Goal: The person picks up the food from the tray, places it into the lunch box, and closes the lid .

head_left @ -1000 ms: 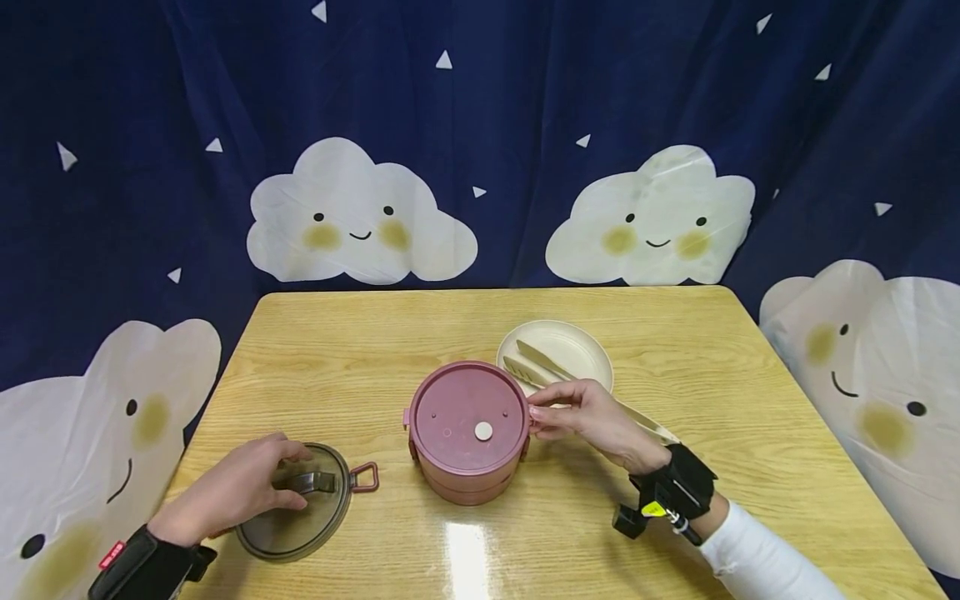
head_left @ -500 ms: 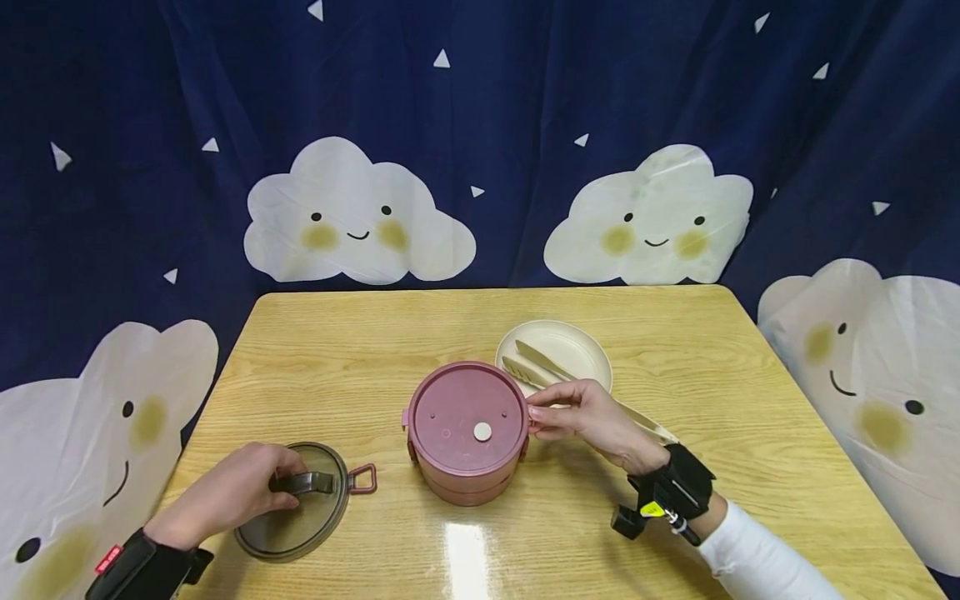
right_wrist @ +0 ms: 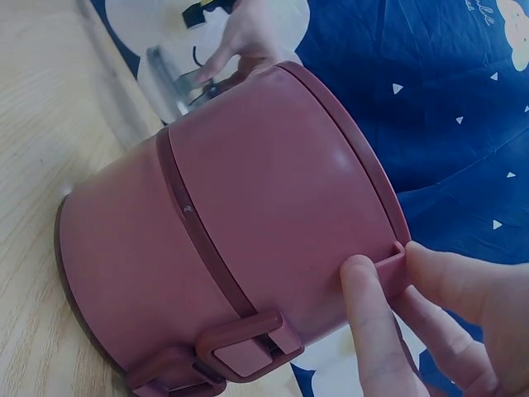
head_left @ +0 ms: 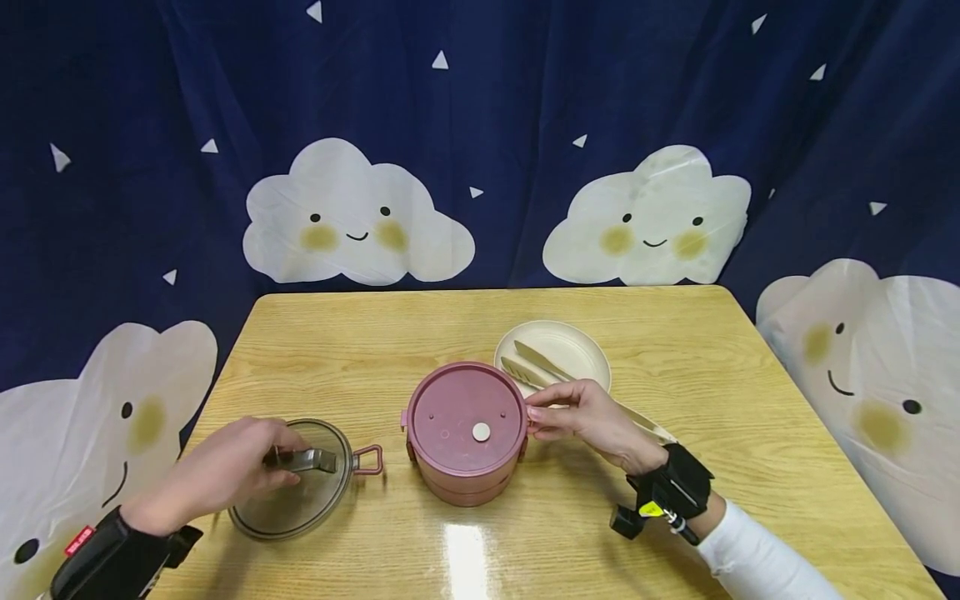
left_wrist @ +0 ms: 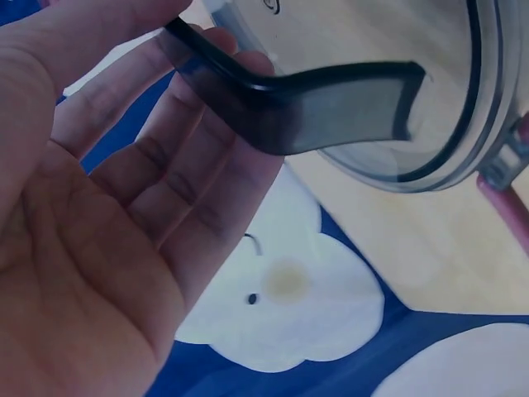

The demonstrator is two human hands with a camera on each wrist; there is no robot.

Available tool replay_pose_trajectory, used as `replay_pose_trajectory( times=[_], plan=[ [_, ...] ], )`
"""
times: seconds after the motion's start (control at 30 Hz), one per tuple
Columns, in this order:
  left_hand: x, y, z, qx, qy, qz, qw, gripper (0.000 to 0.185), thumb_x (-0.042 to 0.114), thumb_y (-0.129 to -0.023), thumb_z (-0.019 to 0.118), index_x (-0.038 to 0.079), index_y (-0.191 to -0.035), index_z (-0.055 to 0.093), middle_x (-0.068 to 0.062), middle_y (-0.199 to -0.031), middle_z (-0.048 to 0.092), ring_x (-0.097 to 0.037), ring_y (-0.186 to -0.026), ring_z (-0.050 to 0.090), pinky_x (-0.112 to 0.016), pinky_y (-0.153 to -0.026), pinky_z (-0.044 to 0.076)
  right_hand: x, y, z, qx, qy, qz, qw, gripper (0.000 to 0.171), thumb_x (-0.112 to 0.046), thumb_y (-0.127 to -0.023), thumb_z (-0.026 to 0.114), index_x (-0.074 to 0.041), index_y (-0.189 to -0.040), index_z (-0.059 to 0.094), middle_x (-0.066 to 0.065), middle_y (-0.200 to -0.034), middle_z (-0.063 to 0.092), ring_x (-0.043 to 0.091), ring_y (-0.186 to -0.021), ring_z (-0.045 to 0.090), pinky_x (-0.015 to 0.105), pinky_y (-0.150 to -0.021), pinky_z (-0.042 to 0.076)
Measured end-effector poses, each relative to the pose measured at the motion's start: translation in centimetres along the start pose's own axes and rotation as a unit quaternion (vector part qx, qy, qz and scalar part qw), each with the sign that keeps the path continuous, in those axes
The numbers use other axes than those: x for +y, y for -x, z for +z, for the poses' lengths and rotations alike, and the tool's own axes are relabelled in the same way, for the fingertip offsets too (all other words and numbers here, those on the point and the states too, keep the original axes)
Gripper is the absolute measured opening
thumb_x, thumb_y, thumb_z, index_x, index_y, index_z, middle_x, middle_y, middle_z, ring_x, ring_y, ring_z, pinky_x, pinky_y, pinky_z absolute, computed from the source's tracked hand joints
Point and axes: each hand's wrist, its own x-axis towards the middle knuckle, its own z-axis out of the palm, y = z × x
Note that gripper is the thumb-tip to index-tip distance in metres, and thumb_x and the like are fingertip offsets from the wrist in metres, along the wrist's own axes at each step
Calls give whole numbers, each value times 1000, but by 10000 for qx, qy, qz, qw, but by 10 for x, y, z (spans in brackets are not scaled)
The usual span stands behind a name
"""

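My left hand [head_left: 232,467] pinches the dark arched handle [left_wrist: 339,107] of a round see-through lid [head_left: 311,500] with a grey rim. On that rim, facing the middle of the table, sits a pink clasp loop [head_left: 369,460]. At centre stands a round pink two-tier lunch box [head_left: 465,417], upright, its flat pink top bearing a small white button [head_left: 482,432]. My right hand [head_left: 588,421] pinches the small tab [right_wrist: 393,263] at the box's upper right rim between thumb and fingers. Lower on its side, clasps [right_wrist: 248,351] hang by the seam between tiers.
Behind the box, a cream plate [head_left: 585,350] carries a beige fork [head_left: 521,372] and knife [head_left: 542,360]; long handles pass behind my right hand. The wooden table [head_left: 360,333] ends at a dark blue curtain [head_left: 510,100] with cloud prints.
My left hand has closed on the lid's handle and moved the lid slightly up and away in the head view. My right hand stays at the lunch box's tab.
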Motion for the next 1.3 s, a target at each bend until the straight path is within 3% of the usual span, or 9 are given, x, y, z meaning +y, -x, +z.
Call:
replay_pose_trajectory(
  times=[0.33, 0.7, 0.9, 1.07, 1.3],
  plan=[
    [34, 4, -37, 322, -510, 348, 9976, 26, 21, -79, 92, 30, -99, 80, 20, -96, 73, 6, -81, 60, -23, -66, 49, 0, 0, -1, 0, -36, 18, 10000, 38, -10, -97, 76, 13, -126, 68, 3, -113, 79, 16, -92, 80, 36, -87, 64],
    [71, 0, -73, 635, -768, 920, 9908, 32, 20, -77, 94, 27, -106, 82, 21, -92, 68, 9, -74, 52, -19, -61, 44, 2, -1, -1, 30, -11, 24, 10000, 38, -11, -97, 76, 12, -126, 69, 4, -114, 79, 17, -94, 80, 36, -87, 64],
    [92, -20, -80, 425, -766, 931, 9918, 28, 20, -82, 91, 28, -106, 81, 19, -89, 67, 5, -71, 51, -19, -59, 42, 1, -1, -1, 37, -2, 20, 10000, 38, -11, -97, 76, 12, -127, 69, 3, -114, 79, 16, -94, 80, 36, -87, 64],
    [111, -40, -79, 386, -668, 1174, 9901, 21, 17, -84, 89, 27, -102, 81, 16, -88, 69, 4, -73, 57, -20, -63, 47, 2, -1, 0, 33, -33, 42, 10000, 38, -11, -97, 76, 12, -126, 69, 3, -114, 78, 17, -94, 80, 36, -88, 64],
    [128, -71, -67, 159, -343, 1689, 9849, 12, 16, -89, 85, 22, -92, 76, 12, -81, 66, 1, -69, 54, -19, -64, 47, 1, 0, 0, 36, -27, 8, 10000, 38, -10, -97, 75, 13, -127, 68, 3, -114, 78, 16, -94, 80, 35, -87, 64]
  ],
)
